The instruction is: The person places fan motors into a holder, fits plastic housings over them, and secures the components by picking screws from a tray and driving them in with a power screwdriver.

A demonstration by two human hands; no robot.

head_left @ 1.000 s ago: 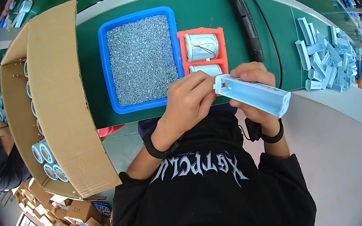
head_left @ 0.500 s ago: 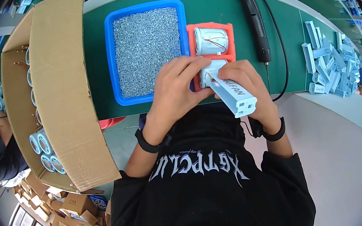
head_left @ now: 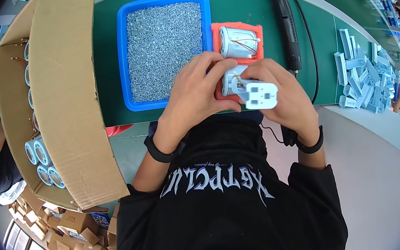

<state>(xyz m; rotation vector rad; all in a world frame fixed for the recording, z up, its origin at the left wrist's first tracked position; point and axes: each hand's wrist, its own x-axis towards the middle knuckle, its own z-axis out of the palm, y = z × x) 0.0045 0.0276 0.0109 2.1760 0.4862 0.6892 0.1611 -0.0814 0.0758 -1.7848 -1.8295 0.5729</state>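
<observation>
My left hand [head_left: 194, 89] curls around the near white cylindrical housing [head_left: 229, 82], its fingers over the far side and its thumb on the near side. This housing lies in a red foam cradle [head_left: 259, 35], with thin coloured wires showing at its middle. In my right hand [head_left: 288, 95] is a pale blue, box-shaped handle [head_left: 261, 96], its end plate with square holes turned up toward me. The handle's other end meets the housing at the wires; my fingers partly hide that joint. A second white housing [head_left: 239, 42] with red wires rests in the cradle's far pocket.
A blue tray [head_left: 122, 59] full of small screws stands left of the cradle. To the right lies a black electric screwdriver [head_left: 286, 29] with its cable. Several pale blue handles [head_left: 366, 79] are heaped farther right. A cardboard box [head_left: 72, 100] of ring-ended cylinders stands at left.
The handle has swung more upright, so its holed end faces me and its long side no longer shows. My right hand has turned with it; my left hand stays at the housing.
</observation>
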